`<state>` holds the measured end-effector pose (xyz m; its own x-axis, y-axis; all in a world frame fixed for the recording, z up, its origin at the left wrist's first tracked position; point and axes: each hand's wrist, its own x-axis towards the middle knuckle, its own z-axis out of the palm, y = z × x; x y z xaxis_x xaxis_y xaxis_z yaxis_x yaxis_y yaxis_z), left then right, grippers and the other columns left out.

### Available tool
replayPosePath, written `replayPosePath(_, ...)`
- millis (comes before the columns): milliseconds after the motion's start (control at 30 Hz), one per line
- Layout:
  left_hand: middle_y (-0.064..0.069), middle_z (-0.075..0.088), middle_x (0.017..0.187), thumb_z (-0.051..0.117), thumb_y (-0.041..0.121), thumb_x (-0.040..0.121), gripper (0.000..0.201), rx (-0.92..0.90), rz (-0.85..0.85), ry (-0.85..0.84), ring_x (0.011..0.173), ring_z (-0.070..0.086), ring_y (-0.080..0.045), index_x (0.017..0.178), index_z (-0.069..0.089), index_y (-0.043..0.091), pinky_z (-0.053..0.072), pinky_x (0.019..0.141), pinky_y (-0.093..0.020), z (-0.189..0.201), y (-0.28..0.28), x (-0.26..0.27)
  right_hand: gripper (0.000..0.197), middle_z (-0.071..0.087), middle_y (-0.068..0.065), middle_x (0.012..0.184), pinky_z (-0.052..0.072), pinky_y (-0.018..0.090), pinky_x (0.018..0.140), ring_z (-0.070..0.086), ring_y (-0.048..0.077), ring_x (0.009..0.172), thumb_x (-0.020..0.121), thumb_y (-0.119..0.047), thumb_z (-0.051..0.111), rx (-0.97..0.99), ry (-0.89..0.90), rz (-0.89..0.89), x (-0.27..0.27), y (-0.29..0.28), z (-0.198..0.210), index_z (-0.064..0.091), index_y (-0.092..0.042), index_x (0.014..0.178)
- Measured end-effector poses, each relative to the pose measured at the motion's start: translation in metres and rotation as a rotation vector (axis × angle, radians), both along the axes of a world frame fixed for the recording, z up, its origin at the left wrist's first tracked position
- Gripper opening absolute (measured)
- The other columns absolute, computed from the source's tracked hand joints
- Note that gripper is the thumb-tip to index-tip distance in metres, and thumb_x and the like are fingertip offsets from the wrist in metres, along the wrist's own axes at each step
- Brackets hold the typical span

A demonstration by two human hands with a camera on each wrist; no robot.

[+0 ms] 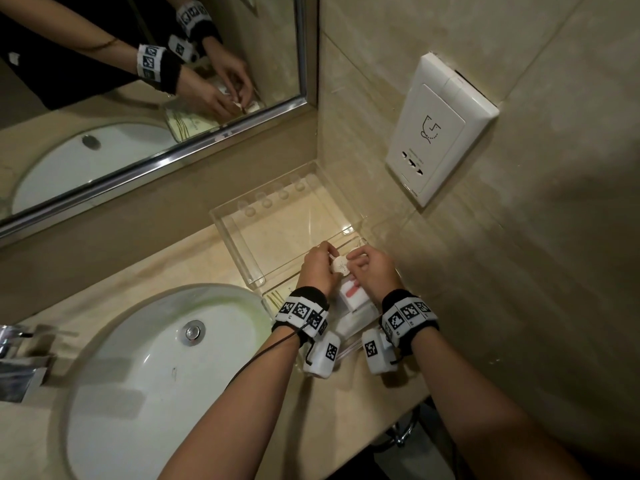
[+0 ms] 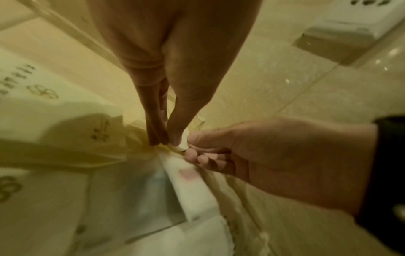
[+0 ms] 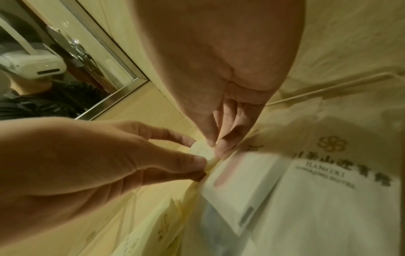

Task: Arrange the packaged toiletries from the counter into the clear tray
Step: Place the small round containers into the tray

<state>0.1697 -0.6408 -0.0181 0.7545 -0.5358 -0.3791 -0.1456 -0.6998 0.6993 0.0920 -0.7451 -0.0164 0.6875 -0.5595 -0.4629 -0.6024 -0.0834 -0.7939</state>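
Note:
Both hands meet over the near right corner of the clear tray (image 1: 239, 233), which stands against the wall. My left hand (image 1: 328, 258) and right hand (image 1: 354, 262) each pinch one edge of a small round white packet (image 1: 340, 265). The left wrist view shows my left fingertips (image 2: 163, 139) on this packet (image 2: 183, 144), with the right hand (image 2: 263, 155) opposite. In the right wrist view the right fingertips (image 3: 219, 149) and the left hand (image 3: 109, 164) hold the packet (image 3: 201, 150). Just below lies a white box with a pink mark (image 1: 353, 296).
Cream sachets with a gold logo (image 2: 43, 104) (image 3: 328, 173) lie under my wrists in a second clear holder (image 1: 349, 348). A white basin (image 1: 156, 368) with a tap (image 1: 20, 355) sits to the left. A mirror (image 1: 138, 98) and a wall socket plate (image 1: 440, 126) are behind.

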Motion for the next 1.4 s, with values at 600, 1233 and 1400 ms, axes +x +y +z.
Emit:
replayPosePath(600, -0.007, 0.048, 0.112, 0.070, 0.007, 0.079, 0.043, 0.134, -0.224, -0.265, 0.088, 0.057, -0.023, 0.120, 0.058, 0.014, 0.052, 0.074, -0.032, -0.006, -0.006, -0.003, 0.013, 0.064, 0.001, 0.092, 0.058, 0.026, 0.071, 0.064, 0.013, 0.080, 0.090, -0.004, 0.062, -0.458, -0.008, 0.073, -0.012, 0.001, -0.007, 0.060, -0.011, 0.100)
replayPosePath(1233, -0.003, 0.067, 0.095, 0.078, 0.007, 0.071, 0.038, -0.034, 0.014, 0.001, 0.087, 0.064, -0.021, 0.098, 0.054, 0.018, 0.051, 0.071, -0.029, 0.007, -0.005, 0.009, 0.013, 0.067, 0.000, 0.091, 0.060, 0.031, 0.073, 0.067, 0.015, 0.082, 0.089, -0.007, 0.064, -0.527, -0.018, 0.119, -0.010, -0.008, -0.009, 0.061, -0.014, 0.099)
replayPosePath(1400, -0.005, 0.066, 0.096, 0.080, 0.004, 0.067, 0.043, -0.039, 0.044, 0.006, 0.083, 0.061, -0.021, 0.096, 0.051, 0.013, 0.053, 0.076, -0.034, 0.007, -0.003, 0.010, 0.038, 0.062, 0.004, 0.122, 0.057, 0.034, 0.088, 0.064, 0.018, 0.101, 0.084, 0.001, 0.068, -0.641, 0.090, 0.299, 0.004, -0.005, -0.008, 0.060, -0.012, 0.119)
